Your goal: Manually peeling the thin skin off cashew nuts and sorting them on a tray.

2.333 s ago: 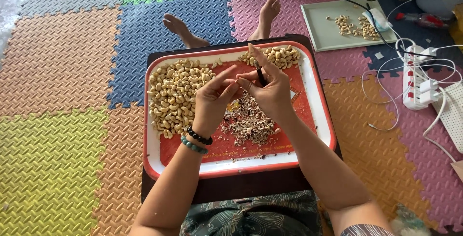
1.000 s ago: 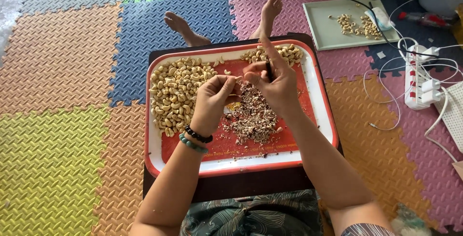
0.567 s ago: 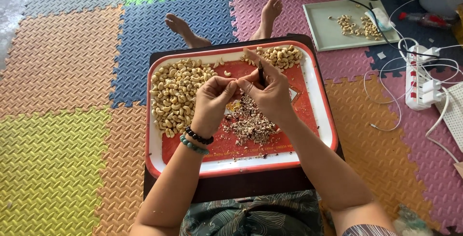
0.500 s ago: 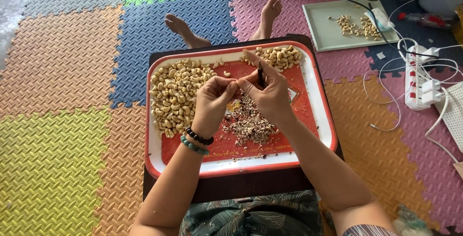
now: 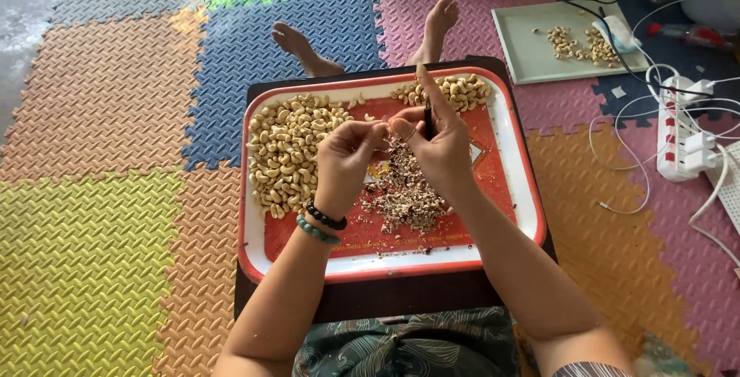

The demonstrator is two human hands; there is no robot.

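A red tray with a white rim point(image 5: 524, 192) rests on a dark board over my lap. A large heap of cashew nuts point(image 5: 289, 149) fills the tray's left side, and a smaller heap point(image 5: 462, 92) lies at its far right. Brown husk scraps point(image 5: 405, 192) are piled in the middle. My left hand point(image 5: 347, 161), with two bead bracelets on the wrist, pinches a cashew nut at its fingertips. My right hand point(image 5: 439, 142) holds a small dark knife point(image 5: 428, 119) and meets the left hand above the scraps.
A pale green tray point(image 5: 532, 53) with a few nuts lies on the floor at the far right. A white power strip point(image 5: 682, 142) with plugs and loose cables sits to the right. Coloured foam mats point(image 5: 116, 215) cover the floor. My bare feet point(image 5: 301, 42) stick out beyond the board.
Both hands stay joined over the scrap pile, with small finger movements on the nut. The view has shifted slightly, so everything sits a little further right.
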